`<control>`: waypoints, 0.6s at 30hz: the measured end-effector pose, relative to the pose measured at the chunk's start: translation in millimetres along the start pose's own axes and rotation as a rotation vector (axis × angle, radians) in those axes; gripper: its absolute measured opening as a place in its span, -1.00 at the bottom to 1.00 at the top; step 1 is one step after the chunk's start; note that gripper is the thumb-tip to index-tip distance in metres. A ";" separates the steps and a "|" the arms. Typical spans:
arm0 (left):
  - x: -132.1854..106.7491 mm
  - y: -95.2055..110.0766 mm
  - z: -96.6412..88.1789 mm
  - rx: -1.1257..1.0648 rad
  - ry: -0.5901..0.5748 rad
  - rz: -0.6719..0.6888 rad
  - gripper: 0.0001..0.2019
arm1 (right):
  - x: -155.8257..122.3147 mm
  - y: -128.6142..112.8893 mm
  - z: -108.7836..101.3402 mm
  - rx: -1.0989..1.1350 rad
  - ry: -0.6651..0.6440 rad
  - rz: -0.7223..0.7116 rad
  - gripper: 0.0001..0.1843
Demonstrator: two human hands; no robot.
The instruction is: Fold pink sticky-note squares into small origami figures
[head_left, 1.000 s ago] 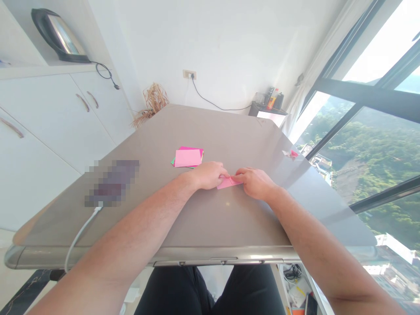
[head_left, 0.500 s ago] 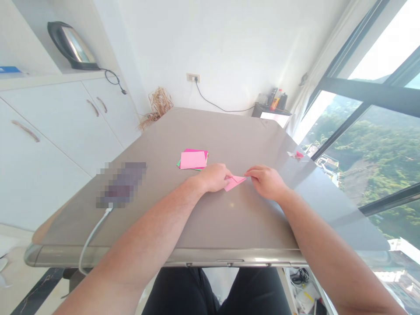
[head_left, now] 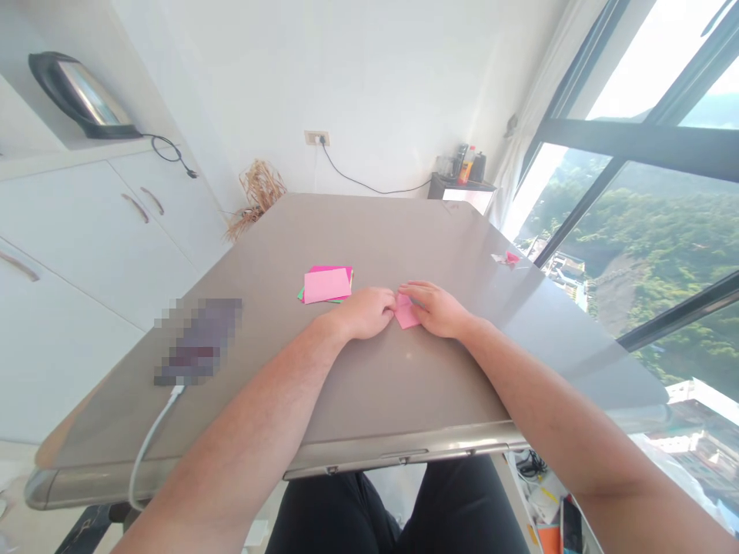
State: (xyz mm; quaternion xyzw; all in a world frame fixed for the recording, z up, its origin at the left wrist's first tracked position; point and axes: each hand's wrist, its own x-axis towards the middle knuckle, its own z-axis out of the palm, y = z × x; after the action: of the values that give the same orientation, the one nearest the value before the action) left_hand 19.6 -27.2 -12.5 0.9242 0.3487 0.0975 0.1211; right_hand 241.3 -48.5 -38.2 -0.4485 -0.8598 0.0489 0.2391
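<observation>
Both my hands are close together over a small folded pink paper on the surface. My left hand curls at its left edge, and my right hand lays its fingers across its upper right part; whether either one pinches it, I cannot tell. Just beyond my left wrist sits a stack of coloured paper, light pink on top. Further left, a white cable runs to a pixelated object; dried stalks stand past the far left edge.
</observation>
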 end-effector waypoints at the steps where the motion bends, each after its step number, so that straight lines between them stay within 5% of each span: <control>1: -0.4 0.4 -1.2 0.004 -0.022 -0.004 -0.69 | -1.0 -1.0 -0.6 0.018 0.036 0.017 -0.55; 5: -1.2 6.2 -5.8 0.109 -0.050 -0.020 -0.72 | -7.4 -12.9 -7.9 0.034 0.045 0.054 -0.93; 13: -3.7 9.1 -4.6 0.080 -0.061 -0.008 -0.75 | -7.0 -28.9 -13.4 -0.149 -0.062 0.072 -0.78; 18: -4.9 2.7 -3.6 0.001 -0.056 0.004 -0.72 | -10.8 -26.5 -15.7 -0.157 -0.044 -0.069 -0.80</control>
State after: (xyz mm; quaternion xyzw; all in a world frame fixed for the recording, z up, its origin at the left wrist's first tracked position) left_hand 16.6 -31.9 -8.7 0.9274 0.3433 0.0718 0.1301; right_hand 233.9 -74.8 -20.4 -0.4346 -0.8810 -0.0170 0.1861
